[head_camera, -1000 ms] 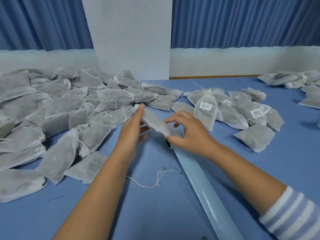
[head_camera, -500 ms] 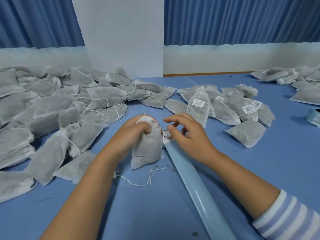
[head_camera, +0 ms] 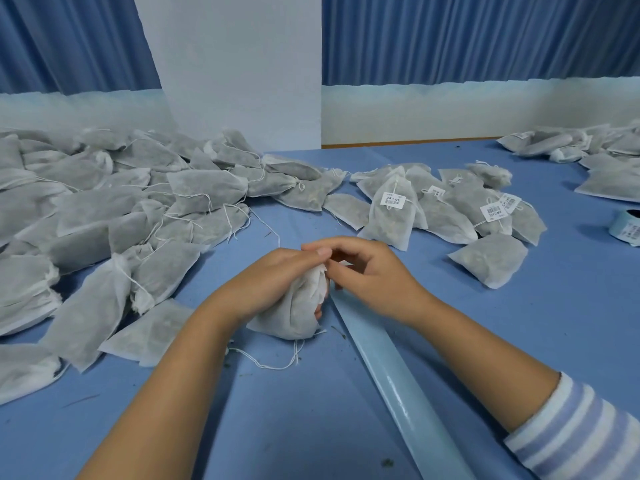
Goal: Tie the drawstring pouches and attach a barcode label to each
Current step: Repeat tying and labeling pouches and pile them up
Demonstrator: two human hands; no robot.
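The soft, crinkled fabric pouch (head_camera: 294, 313) stands on the smooth blue counter (head_camera: 311, 427), its gathered neck clenched in the left hand (head_camera: 273, 282). The right hand (head_camera: 367, 275), apart before, now curls its fingers at the neck; I cannot tell what they grasp.

White gauzy filled pouch (head_camera: 294, 318) upright, neck bunched inside left hand (head_camera: 268, 282).

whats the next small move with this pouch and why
Probably draw the neck shut and knot it: the left hand grips the pouch by its bunched top, the right hand is at that top, and no barcode label shows on it yet, unlike the labelled pouches beyond.
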